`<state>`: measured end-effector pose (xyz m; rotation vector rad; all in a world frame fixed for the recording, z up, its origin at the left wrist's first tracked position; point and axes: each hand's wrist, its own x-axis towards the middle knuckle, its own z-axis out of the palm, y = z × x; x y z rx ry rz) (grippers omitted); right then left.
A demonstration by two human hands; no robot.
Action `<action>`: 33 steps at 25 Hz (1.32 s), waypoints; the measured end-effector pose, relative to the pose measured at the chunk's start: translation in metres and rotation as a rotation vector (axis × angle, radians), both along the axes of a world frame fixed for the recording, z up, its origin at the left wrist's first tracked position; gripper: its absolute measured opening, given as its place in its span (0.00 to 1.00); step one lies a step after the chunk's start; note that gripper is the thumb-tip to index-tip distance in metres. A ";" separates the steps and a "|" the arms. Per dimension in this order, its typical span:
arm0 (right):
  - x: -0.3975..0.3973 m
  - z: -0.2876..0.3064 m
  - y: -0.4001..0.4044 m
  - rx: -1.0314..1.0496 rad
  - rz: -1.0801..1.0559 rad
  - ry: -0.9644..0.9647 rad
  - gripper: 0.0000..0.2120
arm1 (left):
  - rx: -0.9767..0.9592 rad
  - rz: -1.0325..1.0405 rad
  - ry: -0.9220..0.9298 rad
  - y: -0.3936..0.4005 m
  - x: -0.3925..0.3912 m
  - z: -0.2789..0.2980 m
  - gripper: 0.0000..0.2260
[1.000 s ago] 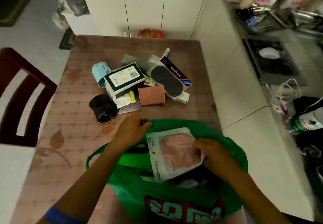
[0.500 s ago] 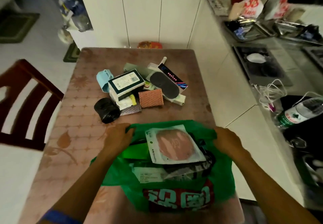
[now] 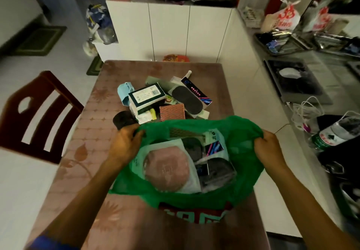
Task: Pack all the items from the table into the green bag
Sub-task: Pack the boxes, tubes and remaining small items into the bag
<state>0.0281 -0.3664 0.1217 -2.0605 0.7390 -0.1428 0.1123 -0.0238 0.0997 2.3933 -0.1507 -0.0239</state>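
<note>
The task is looking partly done. The left hand is gripping the left rim of the green bag, fingers curled on the plastic; the right hand is clamping the right rim, so the mouth is standing open at the near table edge. Inside, one pink round packet is lying on top of some darker items. On the table, farther away, a pile is waiting: one black roll, one blue holder, one white box, one orange pad, one dark oval, plus smaller pieces I cannot count.

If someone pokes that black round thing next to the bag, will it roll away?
Probably a little. The black roll looks round like a cylinder, so a push could send it rolling across the flat table. It looks soft and crinkly, likely light, so it shouldn't break.
</note>
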 end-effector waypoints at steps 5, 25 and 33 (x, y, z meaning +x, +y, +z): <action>0.013 -0.001 -0.020 -0.247 0.111 0.259 0.11 | 0.094 -0.143 -0.069 -0.033 0.005 -0.009 0.07; 0.052 -0.045 0.030 -0.844 0.299 0.109 0.33 | 0.204 0.005 -0.136 -0.027 0.061 -0.036 0.15; 0.089 -0.040 -0.027 -0.392 0.198 0.350 0.08 | -0.293 0.146 0.172 -0.045 0.045 -0.036 0.17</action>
